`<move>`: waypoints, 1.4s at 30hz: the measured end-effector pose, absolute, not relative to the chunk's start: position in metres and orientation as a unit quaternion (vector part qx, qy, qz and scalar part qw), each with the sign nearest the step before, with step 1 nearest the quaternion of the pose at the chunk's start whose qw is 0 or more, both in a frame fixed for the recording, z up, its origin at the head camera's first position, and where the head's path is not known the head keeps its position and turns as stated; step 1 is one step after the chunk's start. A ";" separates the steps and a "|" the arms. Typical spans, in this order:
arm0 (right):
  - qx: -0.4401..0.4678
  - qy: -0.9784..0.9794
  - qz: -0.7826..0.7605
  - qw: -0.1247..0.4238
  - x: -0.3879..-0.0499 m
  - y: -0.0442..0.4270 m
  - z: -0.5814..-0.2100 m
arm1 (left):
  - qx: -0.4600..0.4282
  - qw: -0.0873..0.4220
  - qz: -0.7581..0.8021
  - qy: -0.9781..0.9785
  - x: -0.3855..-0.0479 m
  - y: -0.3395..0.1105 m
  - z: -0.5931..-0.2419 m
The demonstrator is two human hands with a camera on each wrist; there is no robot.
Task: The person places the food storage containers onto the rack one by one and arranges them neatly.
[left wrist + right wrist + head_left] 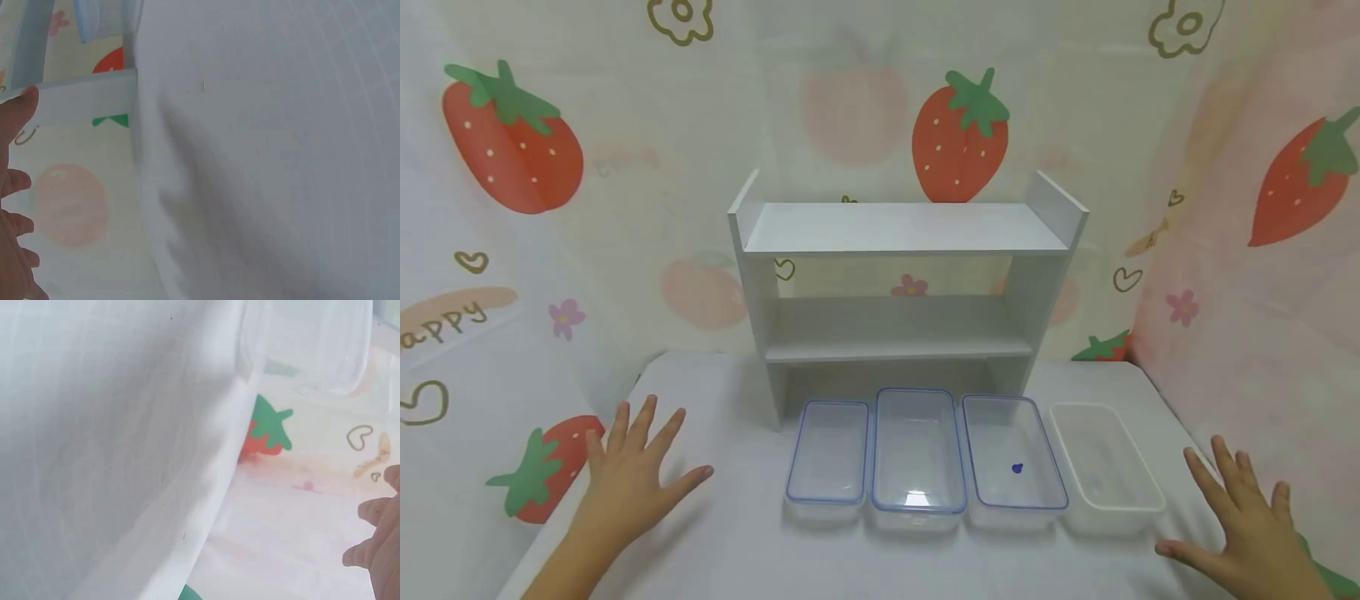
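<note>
Strawberry-printed pale cloth (850,100) hung behind the white cloth-covered surface (722,533). Three blue-rimmed clear rectangular plastic containers (917,450) and a white-rimmed translucent rectangular plastic container (1105,458) stood in a row before a white rectangular shelf unit (895,333). Work with them seemed not yet begun, with everything left to do. Your left hand (628,479) and right hand (1247,521) hovered beyond either end of the row, grips wide, holding nothing, fingers spread, thumbs pointing inward.

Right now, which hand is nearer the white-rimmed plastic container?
Right. The right hand is just right of the white-rimmed plastic container; the left hand is far left, beyond three blue-rimmed containers.
</note>
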State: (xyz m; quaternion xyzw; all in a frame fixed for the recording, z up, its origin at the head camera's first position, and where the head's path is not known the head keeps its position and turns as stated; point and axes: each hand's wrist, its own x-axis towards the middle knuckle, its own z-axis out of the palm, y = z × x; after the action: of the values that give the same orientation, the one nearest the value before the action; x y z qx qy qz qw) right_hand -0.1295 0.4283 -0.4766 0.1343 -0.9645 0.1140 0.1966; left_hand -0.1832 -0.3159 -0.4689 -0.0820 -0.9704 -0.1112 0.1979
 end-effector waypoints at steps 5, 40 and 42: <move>0.128 -0.964 0.124 0.195 -0.129 0.426 -0.480 | -0.078 0.189 -0.150 -0.967 -0.189 -0.308 -0.467; 0.150 -0.933 0.278 0.172 -0.131 0.418 -0.494 | -0.038 0.159 -0.381 -0.910 -0.237 -0.257 -0.481; 0.143 -0.933 0.288 0.162 -0.131 0.416 -0.495 | -0.044 0.157 -0.393 -0.905 -0.241 -0.255 -0.483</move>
State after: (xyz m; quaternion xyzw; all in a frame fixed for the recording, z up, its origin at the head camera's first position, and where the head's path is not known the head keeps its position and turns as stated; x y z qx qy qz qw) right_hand -0.1311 0.4162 -0.4945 0.1430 -0.9329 0.2881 0.1617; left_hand -0.2407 -0.2546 -0.4828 -0.0440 -0.9049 -0.3930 0.1573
